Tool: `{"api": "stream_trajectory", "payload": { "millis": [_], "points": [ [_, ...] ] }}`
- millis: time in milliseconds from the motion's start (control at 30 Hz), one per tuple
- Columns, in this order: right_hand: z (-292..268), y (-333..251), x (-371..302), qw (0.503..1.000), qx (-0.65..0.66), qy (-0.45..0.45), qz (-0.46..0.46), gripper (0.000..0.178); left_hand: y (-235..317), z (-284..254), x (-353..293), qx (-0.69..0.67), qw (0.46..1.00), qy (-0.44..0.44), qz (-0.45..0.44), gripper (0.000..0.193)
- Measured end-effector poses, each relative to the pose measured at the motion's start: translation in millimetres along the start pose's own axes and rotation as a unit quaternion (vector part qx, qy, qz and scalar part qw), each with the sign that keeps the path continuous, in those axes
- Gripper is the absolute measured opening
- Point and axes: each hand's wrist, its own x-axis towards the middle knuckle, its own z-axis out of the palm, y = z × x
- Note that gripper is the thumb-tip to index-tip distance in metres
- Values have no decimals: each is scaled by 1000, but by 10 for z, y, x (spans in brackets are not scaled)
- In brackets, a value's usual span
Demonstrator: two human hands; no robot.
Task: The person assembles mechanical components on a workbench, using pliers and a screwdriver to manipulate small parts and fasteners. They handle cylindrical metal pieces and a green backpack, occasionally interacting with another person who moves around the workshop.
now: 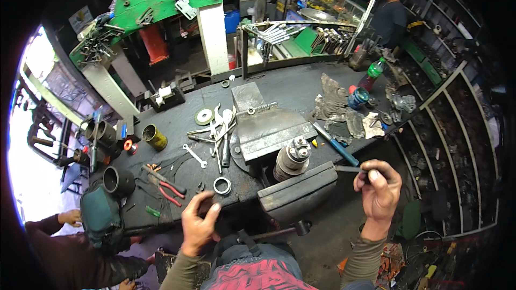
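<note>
A large bench vise (298, 190) grips an upright cylindrical metal part (293, 158) with bolts on its top. My right hand (380, 185) is closed at the vise's right end, thumb and fingers pinching a slim dark metal bar (348, 169) that points left toward the jaw; its exact kind is unclear. To the left, my left hand (200, 223) hovers off the bench's front edge, thumb and forefinger apart, nothing visible in it. Just beyond it on the bench lies a metal ring (222, 185). A bar with a thick dark end (302, 228) sticks out below the vise.
On the bench (199, 102) lie red-handled pliers (169, 190), a wrench (195, 156), a blue-handled tool (338, 145), dirty rags (333, 107) and a bottle (371, 75). A green press frame (166, 5) stands behind. One person (70, 247) is at lower left, another (389, 16) at far right.
</note>
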Motion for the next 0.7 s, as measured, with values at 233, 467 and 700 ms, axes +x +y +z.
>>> {"api": "stream_trajectory", "payload": {
  "millis": [233, 467, 700],
  "points": [
    [-259, 410, 623, 991, 37, -63, 111, 18, 654, 1307, 137, 40, 940, 145, 305, 46],
    [-218, 621, 821, 988, 39, -96, 113, 17, 672, 1555, 172, 176, 906, 192, 334, 44],
    [-230, 748, 807, 987, 39, -97, 120, 18, 666, 1580, 153, 203, 897, 209, 332, 43]
  ]
}}
